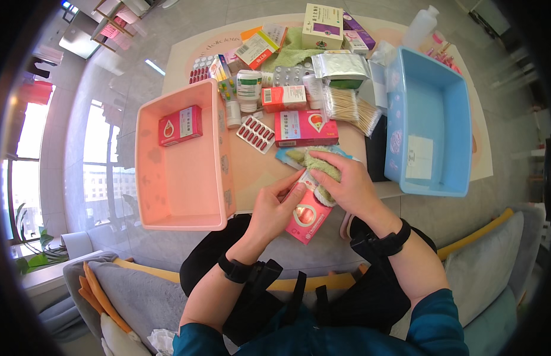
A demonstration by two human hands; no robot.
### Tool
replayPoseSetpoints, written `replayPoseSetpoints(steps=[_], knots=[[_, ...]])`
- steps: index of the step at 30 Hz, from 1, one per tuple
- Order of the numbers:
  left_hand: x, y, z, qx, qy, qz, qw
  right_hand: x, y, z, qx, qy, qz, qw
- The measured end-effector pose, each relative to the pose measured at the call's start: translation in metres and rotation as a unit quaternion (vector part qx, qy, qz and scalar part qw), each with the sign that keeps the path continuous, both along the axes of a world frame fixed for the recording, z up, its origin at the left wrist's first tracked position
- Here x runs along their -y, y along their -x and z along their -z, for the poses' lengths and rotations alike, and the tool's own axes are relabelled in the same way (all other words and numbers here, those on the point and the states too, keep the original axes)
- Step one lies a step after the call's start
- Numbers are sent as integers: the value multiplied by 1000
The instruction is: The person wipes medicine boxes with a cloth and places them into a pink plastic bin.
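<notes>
My left hand (275, 207) grips one end of a pink medicine box (307, 218), which is tilted over the table's near edge. Bunched in my right hand (353, 180) is a light green cloth (323, 168), pressed against the box's upper side. Just beyond the cloth lies a pink medicine box (305, 127) of similar look, flat on the table. A blue-and-white packet (288, 156) is partly hidden under the cloth and my hands. In the pink plastic bin (193, 196) on the left, another pink box (180, 125) rests near the far end.
To the right stands a blue plastic bin (440, 115) with a white paper label inside. Behind my hands are a capsule blister pack (256, 134), white bottles (248, 89), bagged cotton swabs (346, 107), a silver pouch (340, 66) and several medicine boxes (322, 26). A clear bottle (421, 26) stands far right.
</notes>
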State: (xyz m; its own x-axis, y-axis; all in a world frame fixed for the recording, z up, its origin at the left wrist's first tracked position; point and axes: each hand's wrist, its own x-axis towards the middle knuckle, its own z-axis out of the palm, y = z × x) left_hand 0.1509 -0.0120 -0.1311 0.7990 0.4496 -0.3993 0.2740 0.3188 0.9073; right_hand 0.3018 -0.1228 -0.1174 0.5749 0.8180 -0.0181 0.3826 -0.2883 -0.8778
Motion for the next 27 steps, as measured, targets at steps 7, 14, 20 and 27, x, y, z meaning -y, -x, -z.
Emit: replayPoseSetpoints(steps=[7,14,20,27], knots=[[2,-2,4,1,-28,-31,999,-1,3,-8,46,58,14,997],[-12,-2,5,-19,-33,-97,995,4,0,-8,75,103,32,991],[3,-1,7,-14,-60,3,998,3,5,-7,95,7,-4,995],[5,-1,7,7,-8,-16,1000,0,5,-8,41,7,-12,999]])
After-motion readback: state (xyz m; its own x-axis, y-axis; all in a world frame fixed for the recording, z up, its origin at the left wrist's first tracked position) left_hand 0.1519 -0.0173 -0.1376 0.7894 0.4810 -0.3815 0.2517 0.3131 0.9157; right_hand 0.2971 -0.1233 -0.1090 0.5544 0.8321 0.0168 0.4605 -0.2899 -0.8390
